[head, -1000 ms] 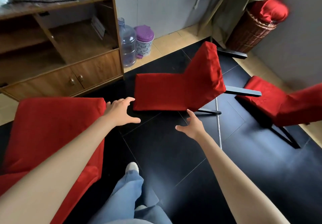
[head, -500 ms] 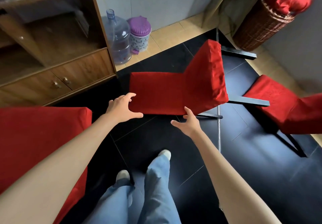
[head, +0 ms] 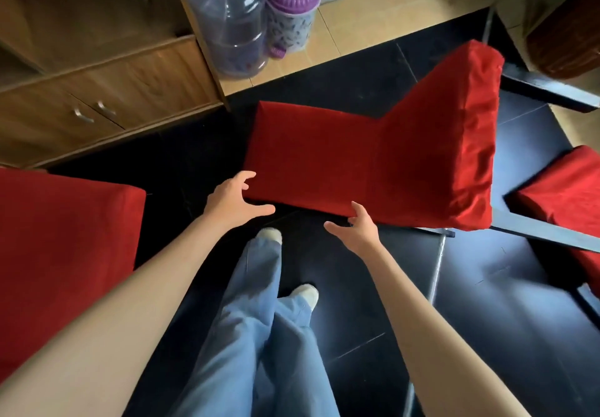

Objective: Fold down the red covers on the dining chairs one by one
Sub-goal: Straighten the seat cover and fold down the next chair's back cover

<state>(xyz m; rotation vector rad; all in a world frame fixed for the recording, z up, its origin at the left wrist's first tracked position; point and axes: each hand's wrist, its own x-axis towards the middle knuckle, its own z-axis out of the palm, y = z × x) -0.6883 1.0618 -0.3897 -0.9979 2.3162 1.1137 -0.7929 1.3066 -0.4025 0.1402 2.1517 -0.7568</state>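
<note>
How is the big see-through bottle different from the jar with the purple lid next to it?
The clear bottle is larger and see-through all over; the jar is smaller, with a patterned body. The jar shows a ridged purple lid; the bottle's top is out of view. Both stand upright on the tan floor tiles beside the wooden cabinet.

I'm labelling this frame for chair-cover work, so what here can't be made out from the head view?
- Left chair: cut off by the left edge; its back and legs are out of view.
- Right chair: cut off by the right edge.
- Wicker basket: only a blurred corner at the right edge.
- Left hand and right hand at the middle chair's cover: contact is unclear.
</note>
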